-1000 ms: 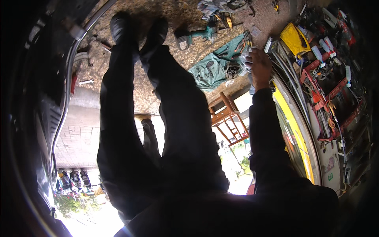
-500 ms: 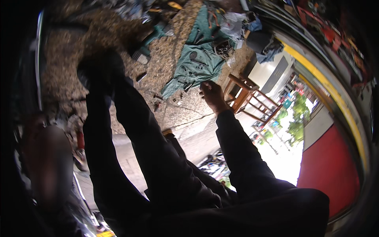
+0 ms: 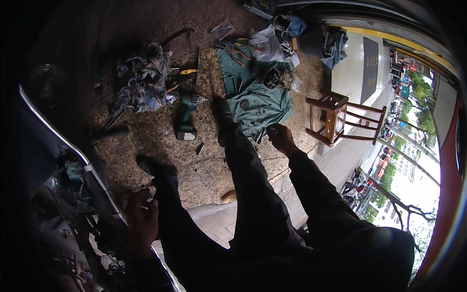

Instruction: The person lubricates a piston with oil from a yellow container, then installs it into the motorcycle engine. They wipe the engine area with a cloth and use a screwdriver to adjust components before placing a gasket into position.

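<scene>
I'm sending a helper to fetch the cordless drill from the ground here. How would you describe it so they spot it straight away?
Start at the teal cloth spread on the speckled stone ground, beside the wooden stool. Just left of that cloth, near the person's dark shoe, lies the cordless drill. It is the only chunky teal-and-black tool with a blocky battery base; the crumpled blue-grey rag further left is soft fabric.

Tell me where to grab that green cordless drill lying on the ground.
Take the green cordless drill by its handle, the narrow middle between the black battery base and the motor body. It lies flat on the speckled floor, so come down from above.
</scene>
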`<state>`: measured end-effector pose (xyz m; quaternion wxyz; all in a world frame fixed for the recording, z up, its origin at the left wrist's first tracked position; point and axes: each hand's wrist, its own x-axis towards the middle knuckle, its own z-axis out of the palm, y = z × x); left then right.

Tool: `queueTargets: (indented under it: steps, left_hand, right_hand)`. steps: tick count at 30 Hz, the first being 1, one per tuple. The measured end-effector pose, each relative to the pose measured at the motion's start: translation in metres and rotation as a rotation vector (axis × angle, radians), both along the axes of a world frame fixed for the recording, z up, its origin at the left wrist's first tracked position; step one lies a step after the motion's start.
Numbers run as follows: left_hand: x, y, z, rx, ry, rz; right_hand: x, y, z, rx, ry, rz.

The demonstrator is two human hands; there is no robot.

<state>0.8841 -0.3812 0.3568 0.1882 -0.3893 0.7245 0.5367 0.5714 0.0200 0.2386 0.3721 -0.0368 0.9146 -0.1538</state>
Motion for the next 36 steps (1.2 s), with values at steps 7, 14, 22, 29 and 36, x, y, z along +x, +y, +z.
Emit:
queueTargets:
  steps: [7,14,22,29,36]
  left_hand:
    - [-0.064,0.091,-0.078,-0.005,-0.098,0.180]
    - [-0.147,0.014,-0.297,-0.552,-0.330,0.003]
    - [-0.119,-0.099,-0.443,-0.498,-0.310,-0.134]
    - [-0.077,0.054,-0.185,-0.506,0.173,-0.513]
    - [-0.028,0.077,-0.070,-0.427,-0.326,0.040]
  right_hand:
    - [-0.105,0.002,-0.113,-0.172,0.218,0.681]
    - [-0.107,-0.002,-0.114,-0.234,-0.279,-0.125]
    - [-0.059,-0.003,-0.158,-0.360,-0.425,-0.323]
    - [0.051,-0.199,-0.163,-0.645,-0.645,-0.407]
    - [0.107,-0.273,-0.043,-1.001,-0.775,0.014]
